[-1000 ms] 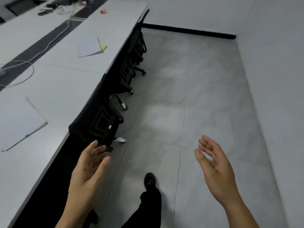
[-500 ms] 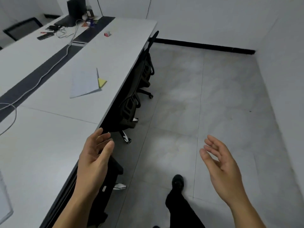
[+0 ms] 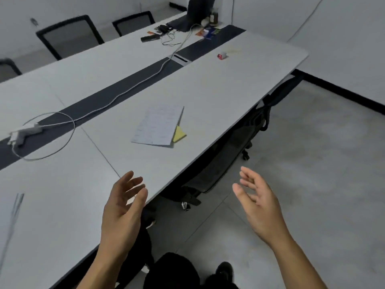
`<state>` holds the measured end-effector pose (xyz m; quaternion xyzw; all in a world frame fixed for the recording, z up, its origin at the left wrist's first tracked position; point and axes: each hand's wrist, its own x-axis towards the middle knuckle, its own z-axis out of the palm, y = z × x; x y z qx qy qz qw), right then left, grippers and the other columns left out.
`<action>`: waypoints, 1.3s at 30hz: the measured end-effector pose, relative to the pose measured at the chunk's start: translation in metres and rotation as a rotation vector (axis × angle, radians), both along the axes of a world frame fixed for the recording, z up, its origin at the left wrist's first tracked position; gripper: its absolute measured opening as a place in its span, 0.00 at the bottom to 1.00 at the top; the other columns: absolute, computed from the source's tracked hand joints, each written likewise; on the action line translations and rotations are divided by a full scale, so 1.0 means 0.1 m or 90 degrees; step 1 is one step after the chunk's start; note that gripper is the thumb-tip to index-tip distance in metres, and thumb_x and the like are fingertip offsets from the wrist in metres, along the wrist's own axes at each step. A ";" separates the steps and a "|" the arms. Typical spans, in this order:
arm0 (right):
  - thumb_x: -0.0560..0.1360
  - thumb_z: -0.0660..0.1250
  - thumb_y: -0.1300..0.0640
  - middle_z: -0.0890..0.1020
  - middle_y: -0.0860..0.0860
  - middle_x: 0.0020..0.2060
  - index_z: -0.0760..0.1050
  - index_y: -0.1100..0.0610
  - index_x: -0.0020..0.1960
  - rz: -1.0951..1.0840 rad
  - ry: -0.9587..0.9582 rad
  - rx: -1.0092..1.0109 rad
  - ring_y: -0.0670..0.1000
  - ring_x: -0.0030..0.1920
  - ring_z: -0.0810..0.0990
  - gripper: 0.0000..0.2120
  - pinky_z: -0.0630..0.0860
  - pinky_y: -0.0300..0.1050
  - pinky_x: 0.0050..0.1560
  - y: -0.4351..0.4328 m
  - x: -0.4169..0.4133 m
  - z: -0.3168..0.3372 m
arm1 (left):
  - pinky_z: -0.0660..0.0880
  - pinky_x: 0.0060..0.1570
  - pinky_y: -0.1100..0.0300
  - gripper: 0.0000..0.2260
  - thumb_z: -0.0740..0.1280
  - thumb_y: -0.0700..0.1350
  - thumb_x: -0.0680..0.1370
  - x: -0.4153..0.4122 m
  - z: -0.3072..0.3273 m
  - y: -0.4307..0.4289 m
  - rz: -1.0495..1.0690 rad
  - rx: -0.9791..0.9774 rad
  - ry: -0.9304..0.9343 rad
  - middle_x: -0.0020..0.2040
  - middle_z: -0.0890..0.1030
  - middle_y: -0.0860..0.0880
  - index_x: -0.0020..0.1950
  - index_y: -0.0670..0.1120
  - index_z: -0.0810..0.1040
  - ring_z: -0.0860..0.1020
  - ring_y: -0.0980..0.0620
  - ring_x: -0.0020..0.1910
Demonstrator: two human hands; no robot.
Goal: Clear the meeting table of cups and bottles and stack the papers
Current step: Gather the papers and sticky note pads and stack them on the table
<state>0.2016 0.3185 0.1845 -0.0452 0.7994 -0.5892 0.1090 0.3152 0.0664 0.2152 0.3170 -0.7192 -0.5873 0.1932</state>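
While both hands hover empty, the left hand (image 3: 123, 207) over the table (image 3: 208, 97) edge and the right hand (image 3: 258, 203) over the floor (image 3: 312, 163) — each grip loose, fingers spread — the papers (image 3: 158, 126) lie mid-table, a yellow note (image 3: 179, 134) tucked beneath.

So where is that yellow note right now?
In the head view the yellow note lies on the table near its right edge, poking out at the near right corner of the paper, ahead of the left hand.
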 end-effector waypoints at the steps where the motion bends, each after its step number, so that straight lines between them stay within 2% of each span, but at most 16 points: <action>1: 0.79 0.68 0.51 0.75 0.36 0.65 0.70 0.43 0.71 0.031 -0.003 0.004 0.36 0.65 0.74 0.21 0.74 0.39 0.61 -0.12 -0.21 0.00 | 0.76 0.60 0.49 0.20 0.70 0.48 0.78 -0.09 -0.03 -0.05 0.028 0.007 -0.002 0.60 0.82 0.58 0.69 0.55 0.73 0.80 0.56 0.61; 5: 0.79 0.68 0.50 0.75 0.36 0.65 0.70 0.41 0.70 0.116 -0.034 0.024 0.35 0.65 0.73 0.21 0.75 0.39 0.61 -0.65 -0.88 -0.21 | 0.77 0.61 0.48 0.19 0.68 0.42 0.80 -0.48 -0.30 -0.32 0.092 0.040 -0.039 0.60 0.82 0.59 0.69 0.57 0.73 0.80 0.57 0.60; 12: 0.79 0.68 0.52 0.74 0.39 0.65 0.69 0.39 0.67 0.119 -0.114 0.098 0.36 0.63 0.74 0.20 0.74 0.29 0.53 -1.53 -1.70 -0.66 | 0.76 0.60 0.48 0.18 0.67 0.41 0.80 -1.51 -0.85 -1.27 0.127 0.101 -0.144 0.62 0.80 0.56 0.68 0.55 0.73 0.79 0.55 0.60; 14: 0.79 0.68 0.52 0.74 0.40 0.65 0.69 0.41 0.69 0.125 -0.140 0.125 0.37 0.64 0.74 0.20 0.73 0.30 0.54 -1.78 -1.94 -0.78 | 0.74 0.58 0.53 0.19 0.67 0.43 0.80 -1.92 -1.04 -1.61 0.101 0.078 -0.197 0.66 0.77 0.54 0.70 0.53 0.71 0.77 0.55 0.62; 16: 0.79 0.67 0.53 0.73 0.41 0.66 0.69 0.44 0.71 0.123 -0.151 0.158 0.38 0.64 0.73 0.21 0.72 0.31 0.54 -2.03 -2.20 -0.96 | 0.72 0.60 0.55 0.22 0.67 0.46 0.80 -2.35 -1.29 -1.95 0.056 0.017 -0.261 0.71 0.74 0.52 0.73 0.51 0.69 0.73 0.54 0.66; 18: 0.80 0.67 0.54 0.72 0.44 0.67 0.68 0.47 0.73 0.115 -0.162 0.195 0.41 0.64 0.73 0.23 0.71 0.34 0.57 -2.28 -2.44 -1.17 | 0.68 0.66 0.51 0.26 0.67 0.48 0.79 -2.71 -1.56 -2.23 0.024 -0.056 -0.334 0.74 0.70 0.48 0.76 0.47 0.66 0.68 0.49 0.72; 20: 0.80 0.66 0.55 0.71 0.47 0.68 0.66 0.49 0.75 0.107 -0.166 0.245 0.45 0.66 0.72 0.24 0.72 0.42 0.63 -2.52 -2.62 -1.39 | 0.66 0.67 0.47 0.29 0.68 0.49 0.78 -2.94 -1.80 -2.41 0.034 -0.090 -0.408 0.74 0.68 0.43 0.77 0.44 0.64 0.64 0.43 0.74; 22: 0.80 0.65 0.54 0.69 0.49 0.70 0.64 0.50 0.76 0.109 -0.160 0.303 0.49 0.69 0.71 0.25 0.70 0.46 0.67 -2.75 -2.75 -1.63 | 0.68 0.65 0.45 0.30 0.69 0.50 0.77 -3.06 -1.99 -2.46 0.103 -0.023 -0.456 0.72 0.67 0.40 0.75 0.43 0.65 0.66 0.40 0.71; 25: 0.79 0.66 0.51 0.65 0.53 0.74 0.60 0.53 0.78 0.110 -0.131 0.393 0.53 0.74 0.64 0.30 0.64 0.48 0.71 -3.05 -2.89 -1.98 | 0.72 0.59 0.47 0.30 0.72 0.55 0.73 -3.06 -2.25 -2.32 0.192 0.268 -0.458 0.66 0.69 0.43 0.68 0.43 0.66 0.72 0.44 0.58; 27: 0.78 0.67 0.46 0.65 0.56 0.74 0.59 0.57 0.78 0.123 -0.089 0.470 0.56 0.74 0.61 0.34 0.62 0.51 0.72 -3.13 -2.93 -2.17 | 0.73 0.60 0.44 0.31 0.72 0.61 0.70 -3.01 -2.38 -2.16 0.202 0.334 -0.472 0.57 0.71 0.42 0.60 0.41 0.67 0.70 0.43 0.51; 29: 0.77 0.68 0.42 0.69 0.57 0.70 0.63 0.59 0.76 0.131 -0.024 0.533 0.58 0.70 0.65 0.35 0.65 0.53 0.70 -3.13 -2.92 -2.30 | 0.73 0.59 0.43 0.31 0.71 0.65 0.70 -3.04 -2.45 -2.04 0.220 0.281 -0.499 0.50 0.68 0.48 0.55 0.41 0.67 0.69 0.42 0.49; 32: 0.74 0.71 0.40 0.72 0.56 0.65 0.67 0.59 0.74 0.121 0.006 0.515 0.58 0.66 0.69 0.36 0.69 0.53 0.67 -3.07 -2.94 -2.35 | 0.71 0.57 0.47 0.36 0.73 0.67 0.69 -3.25 -2.44 -1.94 0.279 0.206 -0.562 0.59 0.68 0.46 0.62 0.42 0.69 0.72 0.43 0.58; 36: 0.69 0.75 0.37 0.72 0.53 0.62 0.67 0.53 0.74 0.144 -0.079 0.495 0.55 0.65 0.70 0.39 0.72 0.50 0.65 -2.96 -3.04 -2.33 | 0.69 0.54 0.47 0.36 0.74 0.64 0.69 -3.41 -2.51 -1.81 0.247 0.015 -0.617 0.62 0.71 0.41 0.63 0.39 0.68 0.71 0.39 0.60; 39: 0.63 0.78 0.35 0.75 0.52 0.57 0.71 0.50 0.67 0.112 -0.184 0.486 0.54 0.58 0.76 0.39 0.76 0.50 0.56 -2.90 -3.12 -2.28 | 0.69 0.53 0.47 0.33 0.75 0.59 0.71 -3.35 -2.55 -1.85 0.200 -0.067 -0.592 0.61 0.71 0.40 0.64 0.39 0.69 0.71 0.38 0.60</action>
